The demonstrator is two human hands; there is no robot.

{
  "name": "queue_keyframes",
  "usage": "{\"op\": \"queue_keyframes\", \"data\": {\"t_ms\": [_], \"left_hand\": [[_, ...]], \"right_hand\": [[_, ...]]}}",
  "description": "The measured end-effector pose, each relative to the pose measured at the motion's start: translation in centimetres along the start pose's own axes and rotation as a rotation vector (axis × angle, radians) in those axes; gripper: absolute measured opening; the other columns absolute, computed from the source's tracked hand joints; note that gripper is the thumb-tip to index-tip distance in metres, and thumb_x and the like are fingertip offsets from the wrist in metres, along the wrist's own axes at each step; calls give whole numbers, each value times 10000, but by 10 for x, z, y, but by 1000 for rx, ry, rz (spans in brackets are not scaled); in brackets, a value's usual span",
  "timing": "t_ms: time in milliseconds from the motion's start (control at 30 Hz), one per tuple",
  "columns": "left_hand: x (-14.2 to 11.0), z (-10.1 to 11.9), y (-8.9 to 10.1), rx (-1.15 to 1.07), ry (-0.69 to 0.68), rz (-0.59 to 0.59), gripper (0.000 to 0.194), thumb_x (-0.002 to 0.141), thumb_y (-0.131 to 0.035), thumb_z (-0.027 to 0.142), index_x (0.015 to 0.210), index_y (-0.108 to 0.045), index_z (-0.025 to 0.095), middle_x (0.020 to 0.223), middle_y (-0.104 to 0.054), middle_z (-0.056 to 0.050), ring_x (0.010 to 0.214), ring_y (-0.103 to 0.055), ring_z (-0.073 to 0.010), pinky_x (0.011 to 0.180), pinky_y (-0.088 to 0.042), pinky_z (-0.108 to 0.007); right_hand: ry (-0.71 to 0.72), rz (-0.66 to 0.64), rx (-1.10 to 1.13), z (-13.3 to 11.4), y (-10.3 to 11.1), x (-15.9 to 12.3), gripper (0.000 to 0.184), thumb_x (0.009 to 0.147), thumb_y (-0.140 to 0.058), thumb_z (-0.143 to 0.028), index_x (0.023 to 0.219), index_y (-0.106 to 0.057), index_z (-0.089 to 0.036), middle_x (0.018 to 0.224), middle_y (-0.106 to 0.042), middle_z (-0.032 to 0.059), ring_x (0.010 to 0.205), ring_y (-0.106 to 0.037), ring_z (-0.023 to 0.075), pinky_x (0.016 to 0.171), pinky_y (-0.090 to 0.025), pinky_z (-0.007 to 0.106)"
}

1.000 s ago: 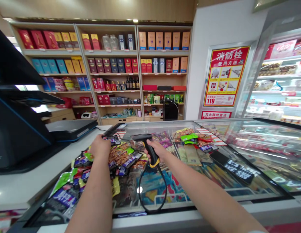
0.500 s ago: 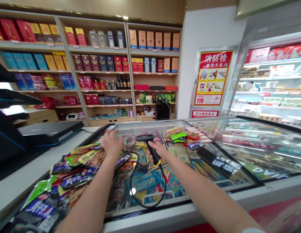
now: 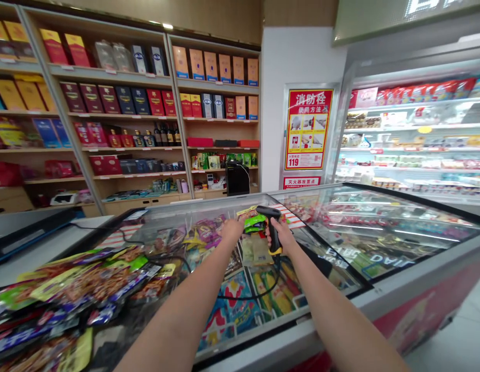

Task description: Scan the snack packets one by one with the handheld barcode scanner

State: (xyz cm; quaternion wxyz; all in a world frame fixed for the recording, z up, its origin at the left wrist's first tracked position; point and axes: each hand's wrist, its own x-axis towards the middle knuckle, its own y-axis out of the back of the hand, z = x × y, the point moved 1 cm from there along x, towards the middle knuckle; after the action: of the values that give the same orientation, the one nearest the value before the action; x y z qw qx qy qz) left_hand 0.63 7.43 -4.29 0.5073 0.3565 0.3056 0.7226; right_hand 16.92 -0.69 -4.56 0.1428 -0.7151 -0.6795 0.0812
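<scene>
My right hand (image 3: 285, 238) is wrapped around the grip of a black and yellow barcode scanner (image 3: 274, 227), held above the glass top of a chest freezer (image 3: 302, 326). A black cable (image 3: 259, 296) hangs from the scanner's handle and loops to the left. My left hand (image 3: 232, 229) is at the left edge of a few green snack packets (image 3: 254, 223) on the glass. Its fingers are turned away and blurred, so their grip is hidden. A large heap of snack packets (image 3: 108, 276) lies to the left of my left forearm.
Frozen goods show through the freezer glass. A counter edge with a flat dark device (image 3: 30, 232) is at left. Behind stand shelves (image 3: 220, 121) of boxes and bottles. A red and yellow fire hydrant sign (image 3: 309, 129) hangs on the wall, beside a lit refrigerated display (image 3: 418, 139).
My left hand has moved right, from beside the packet heap to the green packets. My right hand has carried the scanner right, over beside them. The view has turned right.
</scene>
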Motion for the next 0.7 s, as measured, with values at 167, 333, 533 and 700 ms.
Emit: {"op": "queue_keyframes", "data": {"t_ms": [167,333,533,700], "left_hand": [[25,3,-29,40,-27,-29,630,713,-537,674,1057,-672,164,1332,-530,-246,1342,-336,-438,988,-320,-616],[37,2,-40,92,-53,-207,545,663,-657,592,1034,-668,193,1209,-631,-186,1199,-516,-384,990,-360,-555],[59,-1,-42,-115,-217,-220,537,515,-809,324,1009,-657,179,1016,-704,-126,1001,-627,-299,850,-473,-378],[78,-6,-35,-222,-276,-404,346,335,-813,119,629,-644,189,651,-665,-20,785,-653,-258,736,-493,-328]], "right_hand": [[37,-1,-53,5,0,5,413,745,-645,-573,826,-456,-214,506,-548,-62,358,-482,97,342,-436,231],[99,12,-105,0,-4,2,431,733,-644,-597,777,-462,-210,477,-523,-56,342,-458,91,331,-420,229],[153,-6,-173,2,-6,3,411,750,-619,-591,745,-448,-217,457,-507,-58,332,-451,93,327,-404,226],[155,-12,-202,5,-7,4,385,757,-624,-553,760,-435,-218,471,-506,-64,332,-449,91,334,-411,229]]}}
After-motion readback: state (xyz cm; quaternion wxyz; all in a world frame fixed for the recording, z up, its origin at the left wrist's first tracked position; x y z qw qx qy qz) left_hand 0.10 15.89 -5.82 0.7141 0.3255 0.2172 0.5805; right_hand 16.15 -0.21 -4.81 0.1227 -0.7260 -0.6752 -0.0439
